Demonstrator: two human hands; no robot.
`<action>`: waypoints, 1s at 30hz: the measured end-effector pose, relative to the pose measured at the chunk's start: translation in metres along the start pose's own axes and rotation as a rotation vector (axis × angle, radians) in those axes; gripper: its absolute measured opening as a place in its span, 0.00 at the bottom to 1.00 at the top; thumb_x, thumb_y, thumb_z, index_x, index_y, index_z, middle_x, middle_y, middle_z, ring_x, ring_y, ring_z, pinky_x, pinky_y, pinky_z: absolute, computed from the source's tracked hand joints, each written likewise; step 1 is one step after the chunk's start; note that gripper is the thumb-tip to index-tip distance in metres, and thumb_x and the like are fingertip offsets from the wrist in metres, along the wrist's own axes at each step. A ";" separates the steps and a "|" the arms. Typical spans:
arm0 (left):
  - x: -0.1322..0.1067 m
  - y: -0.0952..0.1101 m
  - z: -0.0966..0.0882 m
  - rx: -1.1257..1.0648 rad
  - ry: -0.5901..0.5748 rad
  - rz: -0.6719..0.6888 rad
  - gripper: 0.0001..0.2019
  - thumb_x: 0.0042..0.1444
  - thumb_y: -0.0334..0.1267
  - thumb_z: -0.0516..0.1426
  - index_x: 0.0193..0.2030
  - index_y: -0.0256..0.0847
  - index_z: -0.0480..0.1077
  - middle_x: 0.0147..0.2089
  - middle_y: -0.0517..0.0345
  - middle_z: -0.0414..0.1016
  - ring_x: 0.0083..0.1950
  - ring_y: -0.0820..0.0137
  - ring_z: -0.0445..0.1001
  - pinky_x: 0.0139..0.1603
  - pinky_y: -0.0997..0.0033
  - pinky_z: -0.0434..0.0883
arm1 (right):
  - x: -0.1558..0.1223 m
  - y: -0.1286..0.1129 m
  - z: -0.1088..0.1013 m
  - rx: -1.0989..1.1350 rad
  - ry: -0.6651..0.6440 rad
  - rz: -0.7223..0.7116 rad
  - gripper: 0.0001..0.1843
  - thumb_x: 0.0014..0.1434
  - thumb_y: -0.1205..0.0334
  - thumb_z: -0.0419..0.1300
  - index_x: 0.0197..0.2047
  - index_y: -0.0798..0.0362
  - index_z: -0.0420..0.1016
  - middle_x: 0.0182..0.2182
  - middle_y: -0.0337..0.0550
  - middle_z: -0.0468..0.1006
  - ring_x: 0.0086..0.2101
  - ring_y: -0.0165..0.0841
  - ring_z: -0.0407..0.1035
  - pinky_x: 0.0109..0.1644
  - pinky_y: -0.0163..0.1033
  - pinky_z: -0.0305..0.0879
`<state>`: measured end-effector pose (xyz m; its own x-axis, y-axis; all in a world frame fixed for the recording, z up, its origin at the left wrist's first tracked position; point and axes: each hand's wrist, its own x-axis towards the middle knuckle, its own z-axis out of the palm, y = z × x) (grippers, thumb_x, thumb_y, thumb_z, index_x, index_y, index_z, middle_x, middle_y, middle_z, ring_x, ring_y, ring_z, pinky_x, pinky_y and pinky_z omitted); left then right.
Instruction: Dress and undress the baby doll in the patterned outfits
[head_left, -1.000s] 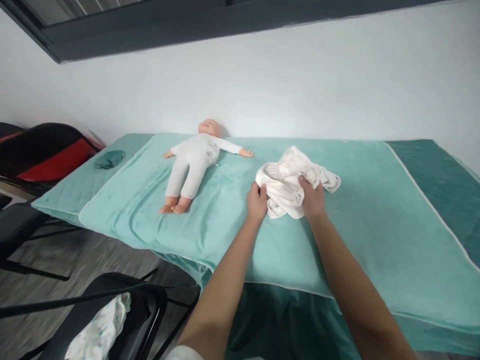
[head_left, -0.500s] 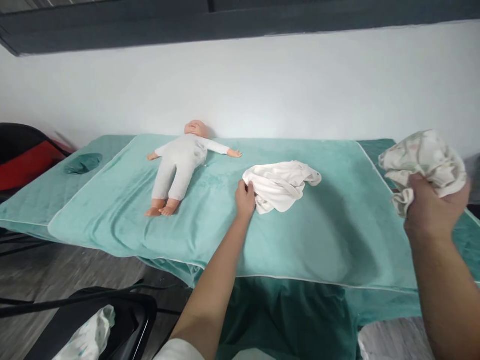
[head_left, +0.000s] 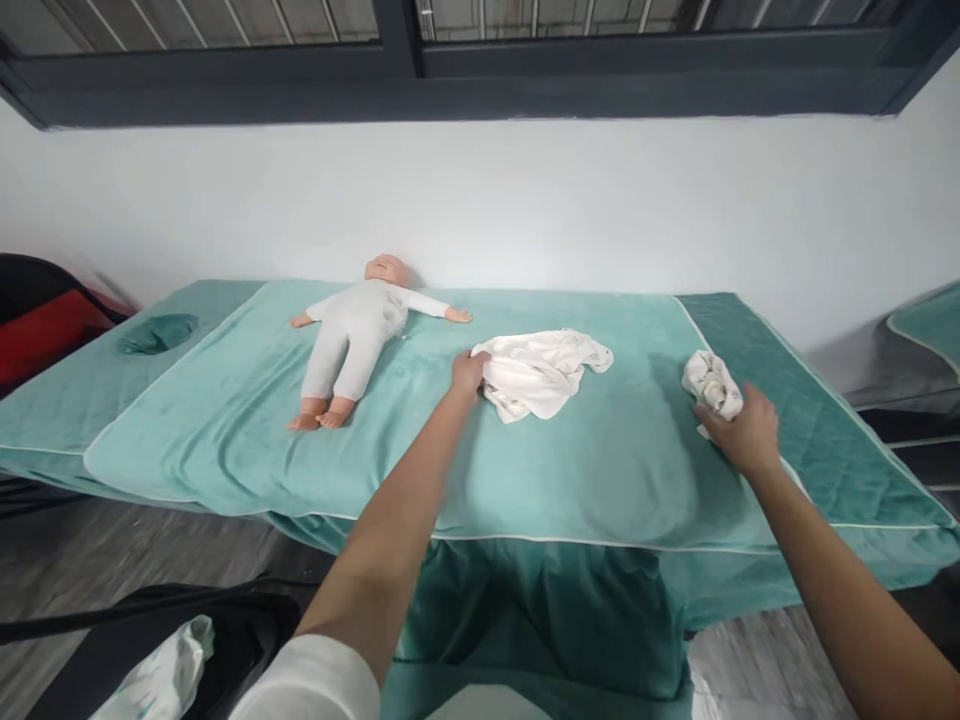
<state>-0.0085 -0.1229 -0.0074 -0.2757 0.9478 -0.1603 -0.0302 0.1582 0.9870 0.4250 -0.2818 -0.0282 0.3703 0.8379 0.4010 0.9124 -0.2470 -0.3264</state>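
Observation:
My left hand pinches the left edge of a crumpled white cloth garment that lies on the green bed cover. At the right, my right hand is closed around the near side of a bundled white patterned cloth, which is low over the cover or on it; contact is hard to make out. To the left of the garment a baby doll lies on its back, in a white long-sleeved suit with bare feet, its arms spread and head toward the wall.
A green massage bed with a face hole at its left end stands against a white wall. Above is a dark window frame. At lower left, a patterned cloth lies on a black chair. A red and black chair stands at far left.
My right hand has moved left and down with the patterned cloth, from the air toward the bed's right part. My left hand keeps its hold on the garment. The view has shifted up and right.

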 end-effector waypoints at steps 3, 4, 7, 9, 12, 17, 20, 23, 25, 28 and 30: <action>-0.007 0.023 -0.013 -0.042 -0.006 0.077 0.07 0.42 0.29 0.56 0.24 0.41 0.59 0.23 0.67 0.54 0.25 0.77 0.53 0.27 0.76 0.51 | 0.001 -0.008 -0.010 0.048 0.187 0.006 0.47 0.56 0.46 0.66 0.71 0.58 0.57 0.67 0.75 0.60 0.68 0.60 0.54 0.71 0.58 0.53; -0.012 0.033 -0.017 -0.065 -0.031 0.099 0.08 0.41 0.29 0.55 0.24 0.41 0.58 0.23 0.67 0.54 0.25 0.77 0.53 0.26 0.76 0.51 | 0.002 -0.016 -0.013 0.072 0.206 -0.037 0.45 0.56 0.46 0.66 0.70 0.58 0.59 0.67 0.74 0.60 0.69 0.59 0.53 0.73 0.57 0.51; -0.033 0.072 -0.025 -0.153 -0.234 0.219 0.09 0.38 0.30 0.56 0.25 0.41 0.57 0.25 0.66 0.57 0.27 0.76 0.57 0.27 0.77 0.56 | 0.008 -0.063 -0.021 0.249 0.130 -0.215 0.42 0.59 0.43 0.63 0.68 0.58 0.61 0.65 0.70 0.63 0.68 0.56 0.55 0.73 0.60 0.51; -0.052 0.101 -0.027 -0.133 -0.432 0.350 0.11 0.37 0.30 0.58 0.24 0.41 0.56 0.25 0.65 0.58 0.27 0.77 0.59 0.28 0.78 0.58 | 0.014 -0.111 -0.027 0.459 0.001 -0.325 0.44 0.57 0.42 0.64 0.70 0.54 0.59 0.66 0.62 0.64 0.66 0.53 0.60 0.67 0.60 0.63; -0.086 0.140 -0.031 0.029 -0.528 0.442 0.10 0.39 0.30 0.59 0.25 0.41 0.59 0.26 0.64 0.63 0.30 0.75 0.63 0.30 0.77 0.62 | 0.025 -0.192 -0.040 0.619 -0.235 -0.597 0.42 0.57 0.44 0.66 0.70 0.46 0.60 0.68 0.52 0.63 0.67 0.47 0.59 0.67 0.55 0.63; -0.124 0.178 -0.057 0.394 -0.379 0.619 0.06 0.48 0.30 0.55 0.34 0.41 0.67 0.34 0.59 0.70 0.39 0.69 0.71 0.39 0.70 0.71 | 0.043 -0.283 -0.059 0.556 -0.547 -0.777 0.14 0.63 0.54 0.58 0.47 0.49 0.80 0.43 0.41 0.82 0.44 0.40 0.75 0.49 0.42 0.67; -0.131 0.183 -0.078 0.549 -0.338 0.697 0.14 0.52 0.30 0.54 0.45 0.43 0.69 0.45 0.57 0.73 0.47 0.67 0.74 0.46 0.68 0.73 | 0.044 -0.304 -0.065 0.592 -0.534 -0.726 0.13 0.61 0.60 0.57 0.45 0.50 0.81 0.38 0.38 0.82 0.38 0.35 0.74 0.43 0.37 0.63; -0.135 0.178 -0.086 0.622 -0.426 0.759 0.20 0.55 0.35 0.57 0.56 0.45 0.67 0.55 0.55 0.72 0.55 0.65 0.73 0.53 0.68 0.73 | 0.036 -0.317 -0.074 0.736 -0.526 -0.771 0.13 0.59 0.62 0.57 0.43 0.51 0.81 0.39 0.38 0.83 0.38 0.34 0.73 0.42 0.36 0.63; -0.137 0.172 -0.082 0.658 -0.530 0.771 0.23 0.57 0.39 0.59 0.60 0.45 0.66 0.57 0.54 0.72 0.57 0.63 0.73 0.55 0.67 0.72 | 0.028 -0.325 -0.081 0.748 -0.520 -0.852 0.13 0.58 0.64 0.57 0.42 0.51 0.82 0.41 0.39 0.83 0.39 0.34 0.74 0.43 0.36 0.63; -0.138 0.162 -0.073 0.698 -0.614 0.771 0.23 0.59 0.39 0.58 0.61 0.43 0.66 0.55 0.54 0.75 0.55 0.62 0.74 0.54 0.67 0.71 | 0.021 -0.329 -0.093 0.645 -0.494 -0.920 0.18 0.57 0.69 0.54 0.45 0.50 0.82 0.45 0.38 0.83 0.41 0.34 0.74 0.44 0.36 0.62; -0.135 0.157 -0.069 0.749 -0.580 0.795 0.20 0.59 0.34 0.56 0.58 0.43 0.69 0.50 0.56 0.77 0.50 0.63 0.75 0.53 0.66 0.70 | 0.019 -0.326 -0.099 0.567 -0.425 -0.926 0.21 0.57 0.72 0.51 0.47 0.50 0.82 0.45 0.38 0.83 0.43 0.35 0.74 0.47 0.37 0.63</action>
<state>-0.0420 -0.2456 0.1699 0.5061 0.8055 0.3083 0.5609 -0.5789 0.5919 0.1516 -0.2333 0.1712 -0.5827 0.7062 0.4023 0.5550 0.7073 -0.4377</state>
